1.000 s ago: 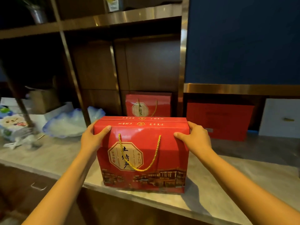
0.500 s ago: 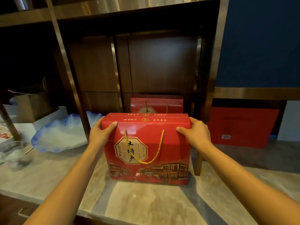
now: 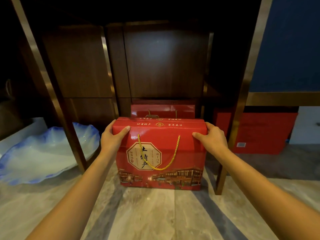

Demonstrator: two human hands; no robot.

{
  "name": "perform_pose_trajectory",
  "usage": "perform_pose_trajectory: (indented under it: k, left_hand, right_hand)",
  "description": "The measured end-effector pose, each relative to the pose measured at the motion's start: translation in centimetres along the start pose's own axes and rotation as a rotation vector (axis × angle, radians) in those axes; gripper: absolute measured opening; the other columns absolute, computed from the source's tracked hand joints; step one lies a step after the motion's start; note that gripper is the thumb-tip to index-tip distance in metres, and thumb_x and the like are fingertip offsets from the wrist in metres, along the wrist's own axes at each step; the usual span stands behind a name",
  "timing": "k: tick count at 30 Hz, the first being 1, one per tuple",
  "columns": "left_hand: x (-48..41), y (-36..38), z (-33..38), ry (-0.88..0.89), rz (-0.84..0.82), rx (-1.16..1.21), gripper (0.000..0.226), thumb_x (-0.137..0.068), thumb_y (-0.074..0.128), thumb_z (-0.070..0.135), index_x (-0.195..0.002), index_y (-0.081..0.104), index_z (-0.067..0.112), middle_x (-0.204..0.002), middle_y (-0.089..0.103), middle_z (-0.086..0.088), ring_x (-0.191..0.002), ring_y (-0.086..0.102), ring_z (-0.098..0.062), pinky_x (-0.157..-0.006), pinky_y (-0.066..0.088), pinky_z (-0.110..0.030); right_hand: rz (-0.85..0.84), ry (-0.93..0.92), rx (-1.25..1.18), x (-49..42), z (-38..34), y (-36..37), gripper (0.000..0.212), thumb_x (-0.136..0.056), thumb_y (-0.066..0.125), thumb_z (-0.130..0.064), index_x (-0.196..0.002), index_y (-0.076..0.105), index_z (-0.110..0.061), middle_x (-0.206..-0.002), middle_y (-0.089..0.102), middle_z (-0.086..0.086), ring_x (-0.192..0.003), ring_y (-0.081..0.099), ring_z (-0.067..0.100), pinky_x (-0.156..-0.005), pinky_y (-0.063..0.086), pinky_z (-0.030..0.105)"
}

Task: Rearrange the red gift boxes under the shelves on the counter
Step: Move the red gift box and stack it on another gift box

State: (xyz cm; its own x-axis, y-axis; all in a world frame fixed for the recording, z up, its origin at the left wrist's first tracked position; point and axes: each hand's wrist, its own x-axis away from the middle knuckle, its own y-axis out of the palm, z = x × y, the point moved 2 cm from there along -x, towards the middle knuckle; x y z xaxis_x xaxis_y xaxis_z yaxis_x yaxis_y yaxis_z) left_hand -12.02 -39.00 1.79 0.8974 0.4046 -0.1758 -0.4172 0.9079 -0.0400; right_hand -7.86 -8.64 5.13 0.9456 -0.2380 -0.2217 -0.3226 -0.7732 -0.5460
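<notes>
Red gift box (image 3: 161, 153) upright on desk (image 3: 138, 213), between the shelf posts, just ahead of a second red box (image 3: 162, 110). Left hand (image 3: 112, 137) and right hand (image 3: 213, 138) clasp its upper corners, thumbs on front face, fingers curled over the sides.

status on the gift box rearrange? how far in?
Done: one red box already stands at the back of the bay. In hand: left hand and right hand grip the front gift box, upright on the counter. Left: the flat red box in the right bay, untouched.
</notes>
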Motion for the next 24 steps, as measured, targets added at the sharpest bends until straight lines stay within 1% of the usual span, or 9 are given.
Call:
perform_pose_trajectory:
  k: [2, 4, 9, 12, 17, 19, 22, 23, 24]
  left_hand:
    - [-0.2, 0.0, -0.4, -0.006, -0.004, -0.017, 0.072, -0.067, 0.076, 0.041, -0.132, 0.050, 0.024, -0.124, 0.064, -0.006, -0.106, 0.065, -0.023, -0.093, 0.053, -0.047]
    - [-0.3, -0.1, -0.8, 0.003, 0.006, -0.030, 0.072, -0.069, 0.075, 0.041, -0.133, 0.048, 0.024, -0.126, 0.063, -0.006, -0.108, 0.064, -0.023, -0.094, 0.052, -0.046]
    - [-0.4, 0.1, -1.1, 0.034, 0.041, -0.070, 0.071, -0.071, 0.072, 0.044, -0.134, 0.047, 0.024, -0.126, 0.062, -0.006, -0.109, 0.063, -0.023, -0.095, 0.052, -0.047]
    - [-0.8, 0.2, -1.1, 0.013, 0.033, -0.051, 0.070, -0.072, 0.073, 0.041, -0.134, 0.046, 0.024, -0.127, 0.061, -0.006, -0.109, 0.063, -0.024, -0.095, 0.052, -0.047]
    - [-0.8, 0.1, -0.8, 0.004, 0.020, -0.016, 0.066, -0.074, 0.073, 0.036, -0.133, 0.047, 0.023, -0.127, 0.061, -0.005, -0.107, 0.063, -0.023, -0.093, 0.053, -0.042]
    - [-0.7, 0.1, -0.9, -0.001, 0.020, -0.013, 0.066, -0.074, 0.073, 0.036, -0.134, 0.046, 0.024, -0.126, 0.060, -0.004, -0.108, 0.063, -0.024, -0.090, 0.054, -0.040]
    - [-0.6, 0.1, -1.1, 0.010, 0.001, 0.007, 0.065, -0.076, 0.072, 0.035, -0.134, 0.046, 0.023, -0.125, 0.061, -0.004, -0.106, 0.064, -0.023, -0.076, 0.054, -0.028]
    - [-0.6, 0.0, -1.1, 0.014, -0.004, 0.010, 0.066, -0.075, 0.072, 0.035, -0.135, 0.046, 0.023, -0.126, 0.061, -0.005, -0.106, 0.064, -0.023, -0.074, 0.053, -0.027]
    - [-0.6, -0.1, -1.2, 0.016, -0.003, 0.010, 0.066, -0.075, 0.072, 0.035, -0.135, 0.046, 0.023, -0.127, 0.061, -0.006, -0.107, 0.064, -0.023, -0.075, 0.053, -0.028]
  right_hand:
    - [-0.004, -0.005, 0.007, -0.4, 0.1, 0.5, 0.043, -0.083, 0.066, -0.030, -0.123, 0.056, -0.017, -0.116, 0.069, 0.006, -0.105, 0.066, 0.026, -0.089, 0.054, 0.046]
    - [-0.008, -0.009, 0.003, -0.7, 0.1, 0.8, 0.042, -0.083, 0.066, -0.031, -0.122, 0.057, -0.019, -0.114, 0.069, 0.005, -0.103, 0.066, 0.026, -0.089, 0.054, 0.046]
    - [-0.017, -0.014, 0.010, -1.0, 0.1, 0.9, 0.046, -0.084, 0.065, -0.032, -0.127, 0.054, -0.020, -0.116, 0.068, 0.004, -0.103, 0.066, 0.025, -0.087, 0.055, 0.040]
    - [-0.027, -0.005, 0.024, -1.3, -0.1, 0.7, 0.045, -0.083, 0.066, -0.032, -0.125, 0.056, -0.020, -0.116, 0.068, 0.005, -0.102, 0.066, 0.025, -0.087, 0.055, 0.042]
    - [-0.025, 0.004, 0.052, -1.2, -0.3, 0.6, 0.045, -0.083, 0.066, -0.032, -0.124, 0.057, -0.018, -0.117, 0.068, 0.005, -0.103, 0.066, 0.026, -0.087, 0.055, 0.042]
    - [-0.020, 0.000, 0.061, -1.0, -0.3, 0.6, 0.045, -0.083, 0.066, -0.033, -0.124, 0.057, -0.018, -0.117, 0.068, 0.006, -0.102, 0.066, 0.026, -0.087, 0.055, 0.042]
    - [-0.009, -0.007, 0.070, -0.7, -0.4, 0.5, 0.044, -0.083, 0.066, -0.033, -0.124, 0.057, -0.019, -0.117, 0.069, 0.004, -0.103, 0.066, 0.025, -0.087, 0.054, 0.040]
    - [-0.006, -0.012, 0.071, -0.5, -0.3, 0.5, 0.045, -0.083, 0.066, -0.033, -0.124, 0.057, -0.018, -0.117, 0.069, 0.004, -0.104, 0.066, 0.025, -0.088, 0.054, 0.040]
    - [-0.006, -0.018, 0.069, -0.3, -0.3, 0.5, 0.045, -0.083, 0.065, -0.033, -0.125, 0.057, -0.018, -0.117, 0.068, 0.004, -0.105, 0.065, 0.025, -0.089, 0.054, 0.040]
